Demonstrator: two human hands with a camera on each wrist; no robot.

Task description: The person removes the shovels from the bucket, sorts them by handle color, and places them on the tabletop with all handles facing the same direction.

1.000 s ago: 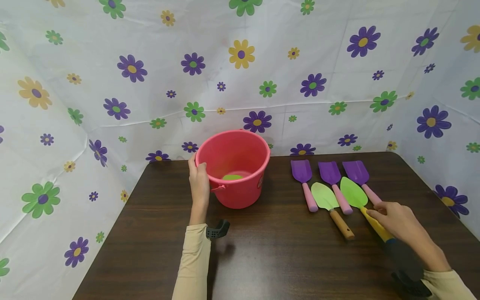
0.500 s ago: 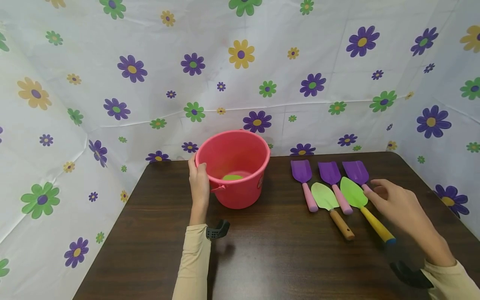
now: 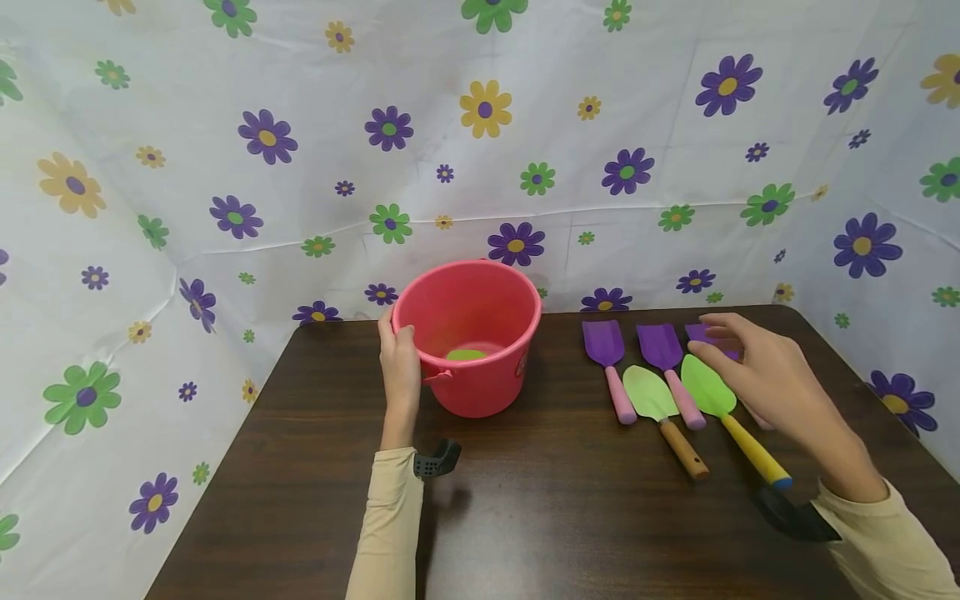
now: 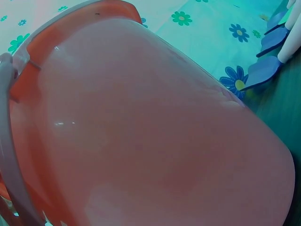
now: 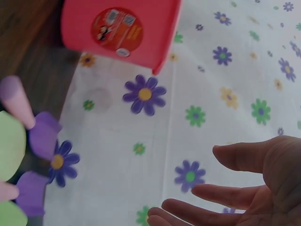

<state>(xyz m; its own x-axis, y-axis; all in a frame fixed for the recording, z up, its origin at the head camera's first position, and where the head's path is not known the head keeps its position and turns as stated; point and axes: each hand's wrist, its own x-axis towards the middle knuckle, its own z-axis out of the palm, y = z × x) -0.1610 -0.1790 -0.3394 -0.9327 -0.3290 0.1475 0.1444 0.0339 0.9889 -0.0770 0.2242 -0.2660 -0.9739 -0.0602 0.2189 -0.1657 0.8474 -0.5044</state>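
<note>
A pink bucket [image 3: 480, 387] stands upright at the table's back, with something lime green [image 3: 466, 355] inside, mostly hidden. My left hand [image 3: 400, 367] grips the bucket's left rim, thumb over the edge. The bucket's wall [image 4: 155, 122] fills most of the left wrist view. My right hand [image 3: 776, 379] hovers over the rightmost purple shovel [image 3: 697, 332], covering much of it. In the right wrist view that hand [image 5: 254, 188] has extended, parted fingers and holds nothing. Beside it lie a green trowel with a yellow handle [image 3: 753, 450] and a pale green one with a wooden handle [image 3: 684, 450].
Two more purple shovels with pink handles, the left shovel [image 3: 603, 342] and the middle shovel [image 3: 658, 346], lie right of the bucket. A flowered white sheet [image 3: 315, 158] hangs behind and beside the dark wooden table [image 3: 570, 517].
My right hand has moved away from the rightmost shovel's handle, up and left over its blade, and its fingers have spread. My left hand and the bucket have stayed put.
</note>
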